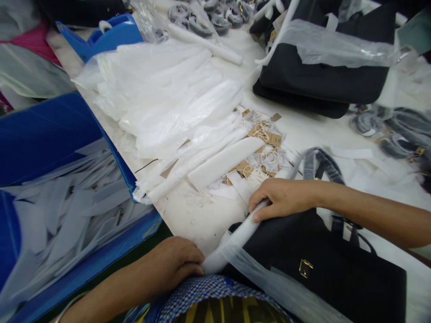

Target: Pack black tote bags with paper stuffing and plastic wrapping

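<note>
left hand [175,260] has fingers pinched round the white roll [243,234] at 7 o'clock; right hand [286,197] grips it at 4; black bag [340,264] lies around 4 too; uneven pulling might kink the roll imo

Hands: 2, left hand [178,260] and right hand [283,198]
White tube [237,237]: just the 1, in both hands
Black bags: at least 2, near bag [357,273] and far bag [313,76]
Gold clasp [305,268]: 1
Brown tags [272,139]: loads, can't count em
Coiled straps [400,146]: same deal
</note>
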Demonstrator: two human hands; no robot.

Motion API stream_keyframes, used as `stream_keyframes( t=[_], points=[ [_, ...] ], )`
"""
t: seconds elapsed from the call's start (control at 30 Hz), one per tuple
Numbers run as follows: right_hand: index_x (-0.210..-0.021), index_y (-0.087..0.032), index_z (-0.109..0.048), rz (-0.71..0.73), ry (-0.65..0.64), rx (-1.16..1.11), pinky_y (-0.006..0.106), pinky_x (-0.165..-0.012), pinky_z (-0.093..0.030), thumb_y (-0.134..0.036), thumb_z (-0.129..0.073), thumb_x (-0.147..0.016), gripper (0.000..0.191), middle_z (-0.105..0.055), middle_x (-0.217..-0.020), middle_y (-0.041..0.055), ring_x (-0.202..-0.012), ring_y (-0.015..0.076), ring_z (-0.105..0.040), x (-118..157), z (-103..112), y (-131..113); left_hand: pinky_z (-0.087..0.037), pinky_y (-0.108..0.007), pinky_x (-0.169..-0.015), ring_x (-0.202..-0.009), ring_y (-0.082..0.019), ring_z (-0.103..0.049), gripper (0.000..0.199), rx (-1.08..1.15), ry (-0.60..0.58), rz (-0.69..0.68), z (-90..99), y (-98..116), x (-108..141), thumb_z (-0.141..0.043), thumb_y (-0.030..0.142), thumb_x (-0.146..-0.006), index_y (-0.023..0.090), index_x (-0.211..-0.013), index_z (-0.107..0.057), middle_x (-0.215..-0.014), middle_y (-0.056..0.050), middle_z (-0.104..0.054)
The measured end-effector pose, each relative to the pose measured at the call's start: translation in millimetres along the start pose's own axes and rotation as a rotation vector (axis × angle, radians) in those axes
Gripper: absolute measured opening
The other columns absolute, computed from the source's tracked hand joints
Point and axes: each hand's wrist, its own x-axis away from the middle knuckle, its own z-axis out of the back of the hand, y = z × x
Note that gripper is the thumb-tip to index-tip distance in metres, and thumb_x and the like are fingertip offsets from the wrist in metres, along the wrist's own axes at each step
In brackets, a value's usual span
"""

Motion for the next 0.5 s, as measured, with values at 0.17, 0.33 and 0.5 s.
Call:
stream_keyframes(
  t=[0.17, 0.33, 0.5],
  points=[
    [-0.092, -0.021, -0.078, 0.007, -0.001, 0.030, 0.021, -0.063, -0.040, -0.041, -0.061, -0.087, 0.026, -0.074, -0.078, -0.0002, -0.069, 0.0133, -0.063, -2, 3, -5, -0.047, -0.028, -0.085, -0.095, -0.019, -0.065, 0.018, 0.001, 0.088, 0.071, -4.0, 4, 2, -0.059, 0.032, -0.093, 0.025, -0.107, -0.068, -0.104, -0.002, -0.071],
    [-0.085, -0.022, -0.078, 0.029, -0.065, 0.191, 0.022, -0.057, -0.034, -0.040, -0.063, -0.086, 0.023, -0.072, -0.071, 0.0006, -0.061, 0.0127, -0.059, -4, 5, -29, -0.047, -0.025, -0.083, -0.094, -0.017, -0.065, 0.020, 0.185, 0.202, 0.109, -15.7, 11, -8, -0.064, 0.034, -0.090, 0.025, -0.108, -0.067, -0.103, 0.000, -0.071],
    [-0.085, -0.024, -0.078, 0.022, -0.146, 0.194, 0.023, -0.056, -0.034, -0.037, -0.066, -0.086, 0.017, -0.073, -0.073, -0.0001, -0.062, 0.0134, -0.061, -5, 0, -44, -0.045, -0.023, -0.080, -0.090, -0.015, -0.062, 0.012, 0.138, 0.078, -0.050, -5.2, 8, -6, -0.055, 0.026, -0.095, 0.022, -0.095, -0.067, -0.094, -0.001, -0.067]
  ],
)
